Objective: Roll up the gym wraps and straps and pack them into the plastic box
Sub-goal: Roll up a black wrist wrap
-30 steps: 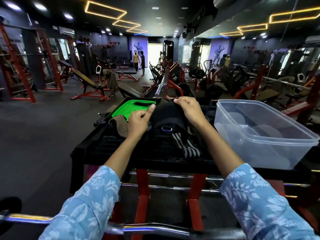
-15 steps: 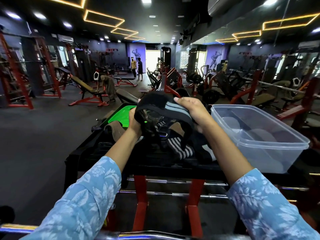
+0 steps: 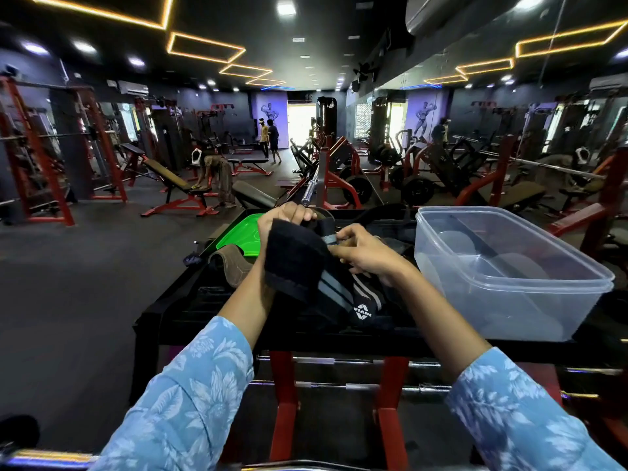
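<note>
A black gym wrap [image 3: 299, 263] with grey stripes hangs over the black bench top [image 3: 190, 311]. My left hand [image 3: 283, 217] grips its upper end, fingers curled over the fabric. My right hand [image 3: 365, 251] pinches a grey tab at the wrap's edge, just right of the left hand. Below them a striped wrap with a white logo [image 3: 363, 305] lies among other dark straps. The clear plastic box [image 3: 530, 300] stands to the right with nothing in it.
A green lid [image 3: 238, 232] lies at the far left of the bench top, with a brown padded strap [image 3: 231, 263] beside it. A barbell runs across below the bench. Red gym machines, benches and several people fill the room beyond.
Both hands have turned the wrap over: it was bunched high between them, and now it drapes down over my left wrist. My right hand moved from its top to the grey tab.
</note>
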### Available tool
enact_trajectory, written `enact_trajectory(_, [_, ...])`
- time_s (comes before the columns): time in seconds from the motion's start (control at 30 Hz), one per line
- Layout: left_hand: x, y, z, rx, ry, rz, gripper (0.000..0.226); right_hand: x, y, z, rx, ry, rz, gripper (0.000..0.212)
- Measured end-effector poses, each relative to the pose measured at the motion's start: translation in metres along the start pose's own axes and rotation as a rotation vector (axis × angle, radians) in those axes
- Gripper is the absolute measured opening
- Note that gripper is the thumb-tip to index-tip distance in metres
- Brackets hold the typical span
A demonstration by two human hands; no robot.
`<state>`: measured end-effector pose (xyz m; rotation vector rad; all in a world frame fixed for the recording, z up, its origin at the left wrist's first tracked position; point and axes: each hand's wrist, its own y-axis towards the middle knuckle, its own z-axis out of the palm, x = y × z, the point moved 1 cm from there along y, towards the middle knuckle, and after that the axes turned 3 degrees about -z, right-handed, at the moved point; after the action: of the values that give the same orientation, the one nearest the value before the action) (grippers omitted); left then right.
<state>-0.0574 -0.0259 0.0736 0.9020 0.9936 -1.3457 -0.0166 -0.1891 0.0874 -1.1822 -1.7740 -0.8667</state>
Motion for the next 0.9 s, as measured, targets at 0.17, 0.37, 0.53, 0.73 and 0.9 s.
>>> enact_trajectory(0.17, [-0.031, 0.034, 0.019, 0.313, -0.04, 0.217, 0.041, 0.016, 0.001, -0.003, -0.271, 0.012, -0.232, 0.018])
enact_trajectory(0.37, [-0.028, 0.046, 0.005, 0.413, 0.748, 0.221, 0.073, 0.041, 0.005, -0.014, -0.504, -0.117, -0.327, 0.037])
enact_trajectory(0.53, [-0.025, 0.062, 0.0, 0.35, 0.679, 0.305, 0.078, 0.053, 0.01, 0.006, -0.418, -0.382, -0.378, 0.039])
enact_trajectory(0.73, [-0.03, 0.071, -0.004, 0.287, 0.527, 0.492, 0.04, 0.039, 0.031, 0.008, -0.296, -0.08, -0.282, 0.044])
enact_trajectory(0.9, [-0.019, 0.085, -0.011, -0.082, 0.459, 0.458, 0.037, 0.01, 0.02, -0.007, 0.349, -0.253, 0.064, 0.047])
